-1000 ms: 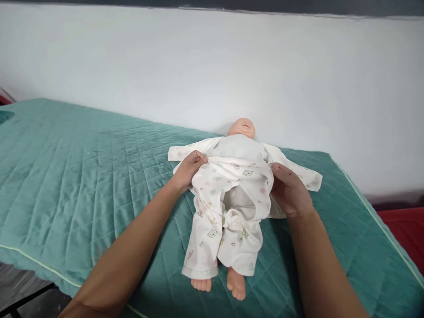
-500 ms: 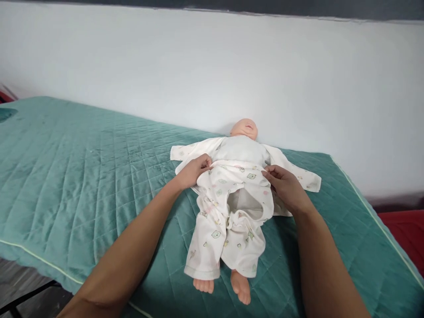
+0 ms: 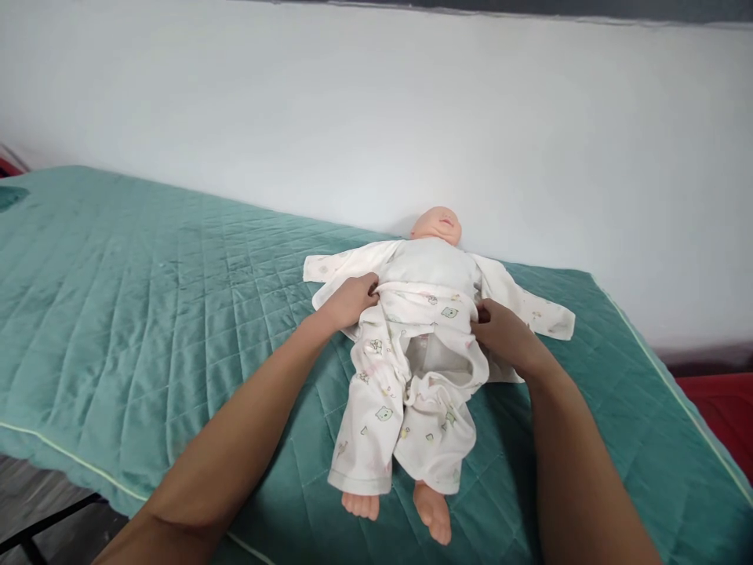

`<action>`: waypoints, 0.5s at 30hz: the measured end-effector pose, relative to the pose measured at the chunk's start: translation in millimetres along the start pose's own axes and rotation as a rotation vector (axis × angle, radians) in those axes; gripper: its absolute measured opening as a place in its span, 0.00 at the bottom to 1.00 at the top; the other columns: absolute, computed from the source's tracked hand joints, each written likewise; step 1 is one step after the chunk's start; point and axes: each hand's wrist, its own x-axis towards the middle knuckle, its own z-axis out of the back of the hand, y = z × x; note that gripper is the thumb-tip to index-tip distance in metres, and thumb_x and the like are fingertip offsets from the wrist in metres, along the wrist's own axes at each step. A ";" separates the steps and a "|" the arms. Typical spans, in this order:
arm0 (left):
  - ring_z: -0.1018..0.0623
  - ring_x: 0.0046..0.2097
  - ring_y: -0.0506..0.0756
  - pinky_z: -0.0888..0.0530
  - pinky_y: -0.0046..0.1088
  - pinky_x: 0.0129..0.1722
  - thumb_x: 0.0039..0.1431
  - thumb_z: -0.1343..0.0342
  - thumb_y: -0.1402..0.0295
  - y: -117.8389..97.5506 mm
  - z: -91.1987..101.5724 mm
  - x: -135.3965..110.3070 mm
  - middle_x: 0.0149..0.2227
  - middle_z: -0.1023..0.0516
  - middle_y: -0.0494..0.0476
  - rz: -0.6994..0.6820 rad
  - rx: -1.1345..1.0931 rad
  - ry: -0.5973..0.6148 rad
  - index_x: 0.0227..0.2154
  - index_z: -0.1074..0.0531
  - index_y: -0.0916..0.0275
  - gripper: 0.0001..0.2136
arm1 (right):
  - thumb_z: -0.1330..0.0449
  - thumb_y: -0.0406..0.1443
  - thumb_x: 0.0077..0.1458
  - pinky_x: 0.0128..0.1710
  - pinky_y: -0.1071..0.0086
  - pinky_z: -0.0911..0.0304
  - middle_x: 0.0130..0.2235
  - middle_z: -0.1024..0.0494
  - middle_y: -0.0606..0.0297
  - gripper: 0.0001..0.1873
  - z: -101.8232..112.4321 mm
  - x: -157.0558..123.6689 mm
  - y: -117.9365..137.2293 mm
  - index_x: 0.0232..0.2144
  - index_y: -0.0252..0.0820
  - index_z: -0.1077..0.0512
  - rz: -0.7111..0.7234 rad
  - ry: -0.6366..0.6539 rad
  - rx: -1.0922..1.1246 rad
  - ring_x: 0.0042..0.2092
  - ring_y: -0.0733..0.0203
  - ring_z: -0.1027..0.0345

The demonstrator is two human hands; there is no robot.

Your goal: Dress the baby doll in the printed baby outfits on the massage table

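Note:
A baby doll [image 3: 436, 226] lies on its back, its head toward the wall and its bare feet toward me. It wears white printed pants [image 3: 376, 416] with an open crotch, pulled up to the belly. A white long-sleeved top [image 3: 544, 315] spreads out open beneath it, sleeves to both sides. My left hand [image 3: 356, 300] is closed at the waistband on the left side, fingers pinching the cloth. On the other side my right hand [image 3: 499, 329] grips the pants at the hip, its fingertips partly hidden by the cloth.
A green quilted cover [image 3: 176, 314] lies over the bed under the doll. Behind it rises a white wall [image 3: 294, 110]. Something red [image 3: 718, 412] stands beyond the right edge, and a dark metal leg [image 3: 47, 522] shows at the lower left.
Both hands stay at the waistband. The right hand has shifted slightly lower on the hip, and the cloth at the front has bunched into more folds. The view has tilted slightly.

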 end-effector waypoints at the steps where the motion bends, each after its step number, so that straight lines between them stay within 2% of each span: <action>1: 0.30 0.32 0.53 0.40 0.29 0.31 0.53 0.47 0.73 -1.2 3.1 1.5 0.28 0.27 0.52 -0.013 0.007 0.037 0.25 0.36 0.60 0.05 | 0.39 0.38 0.46 0.30 0.69 0.40 0.34 0.21 0.63 0.10 -0.6 -0.4 0.0 0.34 0.42 0.29 0.015 0.011 0.032 0.34 0.59 0.31; 4: 0.31 0.31 0.53 0.40 0.29 0.29 0.48 0.46 0.73 -5.6 13.3 6.7 0.27 0.27 0.52 -0.009 -0.022 0.178 0.22 0.36 0.61 0.05 | 0.37 0.38 0.45 0.31 0.69 0.38 0.38 0.20 0.62 0.13 -0.9 -3.1 2.5 0.36 0.42 0.28 0.027 0.041 0.134 0.36 0.58 0.31; 6: 0.30 0.30 0.53 0.40 0.29 0.27 0.45 0.46 0.74 -8.7 18.5 9.9 0.28 0.26 0.53 0.003 -0.070 0.265 0.23 0.34 0.61 0.02 | 0.36 0.38 0.45 0.31 0.69 0.38 0.37 0.20 0.61 0.14 -0.3 -5.5 5.1 0.37 0.41 0.28 0.028 0.040 0.161 0.35 0.58 0.31; 9: 0.28 0.31 0.54 0.38 0.28 0.27 0.41 0.47 0.75 -11.7 20.8 12.4 0.30 0.24 0.53 0.000 -0.185 0.345 0.25 0.30 0.62 0.05 | 0.36 0.38 0.45 0.31 0.69 0.38 0.37 0.20 0.61 0.15 1.1 -9.2 8.7 0.38 0.41 0.27 0.033 0.032 0.200 0.36 0.57 0.30; 11: 0.26 0.33 0.55 0.35 0.27 0.29 0.41 0.47 0.76 -12.0 18.0 12.0 0.31 0.22 0.54 0.001 -0.333 0.374 0.25 0.28 0.62 0.07 | 0.35 0.38 0.45 0.32 0.69 0.36 0.39 0.20 0.61 0.17 1.3 -11.0 10.3 0.40 0.41 0.27 0.047 0.059 0.280 0.39 0.56 0.29; 15: 0.21 0.37 0.56 0.26 0.29 0.36 0.36 0.47 0.78 -9.4 4.8 8.5 0.33 0.19 0.56 0.049 -0.795 0.420 0.28 0.25 0.64 0.12 | 0.34 0.36 0.46 0.37 0.67 0.32 0.43 0.20 0.61 0.20 -1.0 -12.1 10.5 0.44 0.43 0.28 0.067 0.128 0.587 0.43 0.54 0.27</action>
